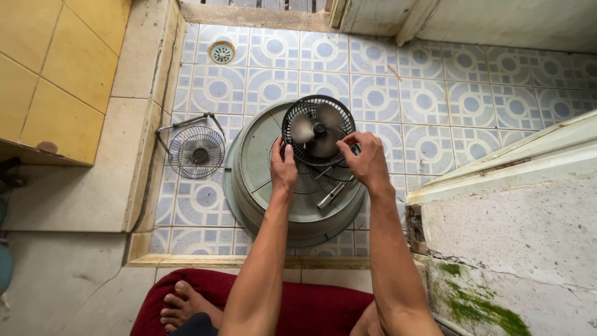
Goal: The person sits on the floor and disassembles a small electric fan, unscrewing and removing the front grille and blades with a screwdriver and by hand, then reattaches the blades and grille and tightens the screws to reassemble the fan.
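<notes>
From the head camera I see my left hand (283, 167) pressed flat against the left rim of a small black fan (318, 130), fingers closed on its cage. My right hand (365, 160) pinches the cage's right edge. The fan sits on an upturned grey basin (252, 163); a detached wire grille (196, 150) lies on the patterned tile floor (435, 93) nearby.

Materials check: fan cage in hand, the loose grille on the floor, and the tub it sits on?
Fan cage: thin dark wire, probably painted or coated metal; the blades inside look like grey plastic, blurred. Loose grille: bare-looking silvery wire, likely steel, with a dull sheen. Upturned tub: grey-green, either painted metal or plastic, matte and scuffed; hard to tell. The left hand and right hand both hold the cage.
</notes>
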{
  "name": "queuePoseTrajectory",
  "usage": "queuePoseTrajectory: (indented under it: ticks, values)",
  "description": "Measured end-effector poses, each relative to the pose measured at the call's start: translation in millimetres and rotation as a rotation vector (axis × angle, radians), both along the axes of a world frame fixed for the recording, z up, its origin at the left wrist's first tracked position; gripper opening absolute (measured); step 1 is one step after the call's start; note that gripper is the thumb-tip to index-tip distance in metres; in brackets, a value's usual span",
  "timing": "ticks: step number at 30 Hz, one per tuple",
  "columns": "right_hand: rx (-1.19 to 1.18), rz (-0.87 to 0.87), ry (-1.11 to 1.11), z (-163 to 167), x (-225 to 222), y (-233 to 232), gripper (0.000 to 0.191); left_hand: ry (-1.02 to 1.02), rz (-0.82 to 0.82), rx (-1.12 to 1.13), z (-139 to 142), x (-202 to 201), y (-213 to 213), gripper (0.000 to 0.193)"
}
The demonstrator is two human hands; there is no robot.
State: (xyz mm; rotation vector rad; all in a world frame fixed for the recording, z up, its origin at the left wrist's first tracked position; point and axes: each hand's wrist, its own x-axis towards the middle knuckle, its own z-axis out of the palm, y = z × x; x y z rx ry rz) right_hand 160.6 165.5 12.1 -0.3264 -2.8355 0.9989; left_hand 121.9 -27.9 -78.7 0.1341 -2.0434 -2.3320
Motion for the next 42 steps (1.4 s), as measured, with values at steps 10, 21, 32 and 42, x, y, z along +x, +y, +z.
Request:
queuePoseTrajectory:
  ticks: [10,21,32,42]
  values:
    - [-0.074,-0.028,-0.080,-16,-7,-13,0.045,-0.254,-0.102,0.263,14,7,-27,0.052]
    - [0.068,-0.007,-0.017,23,-17,-10,0.030,-0.303,-0.070,0.288,11,11,-32,0.062]
    - [0.165,0.229,-0.101,15,-63,-21,0.049,-0.264,-0.033,0.345,6,10,-28,0.058]
    - [0.167,-0.170,-0.431,19,-29,-43,0.042,-0.244,0.033,0.279,-1,8,-22,0.053]
